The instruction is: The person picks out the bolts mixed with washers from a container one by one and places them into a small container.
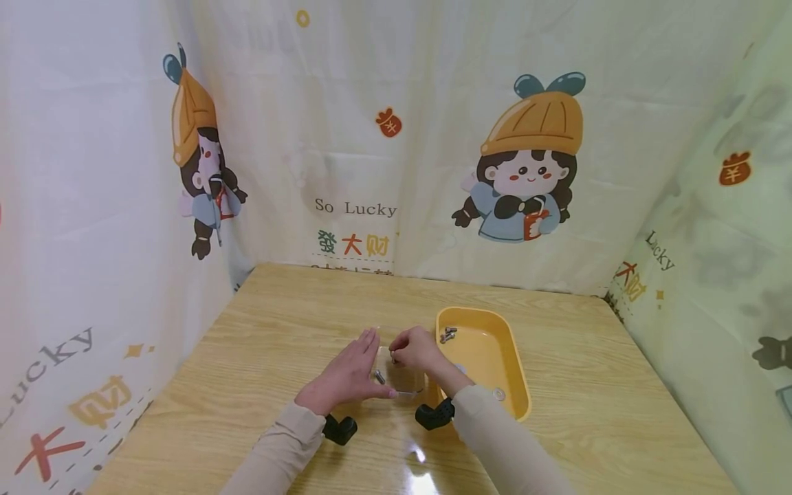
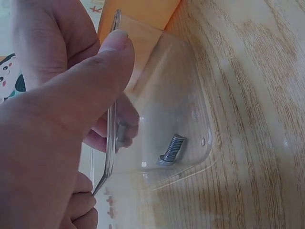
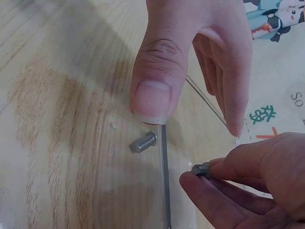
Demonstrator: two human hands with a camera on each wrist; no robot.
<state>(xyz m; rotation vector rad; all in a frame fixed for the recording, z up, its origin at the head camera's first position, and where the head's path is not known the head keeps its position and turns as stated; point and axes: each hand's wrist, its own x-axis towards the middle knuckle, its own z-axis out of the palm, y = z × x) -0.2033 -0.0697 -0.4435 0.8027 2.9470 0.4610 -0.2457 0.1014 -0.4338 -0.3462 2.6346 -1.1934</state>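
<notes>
A clear plastic box stands on the table between the hands, with a silver bolt lying inside it. My left hand rests along the box's left side with its fingers straight. Its thumb touches the near rim. Over the box, my right hand pinches another silver bolt between thumb and fingers. That bolt is partly hidden by the fingertips.
To the right of the box is an orange tray, partly behind the right forearm. Several bolts lie at its far left corner and a washer near its front. A printed curtain hangs behind the wooden table.
</notes>
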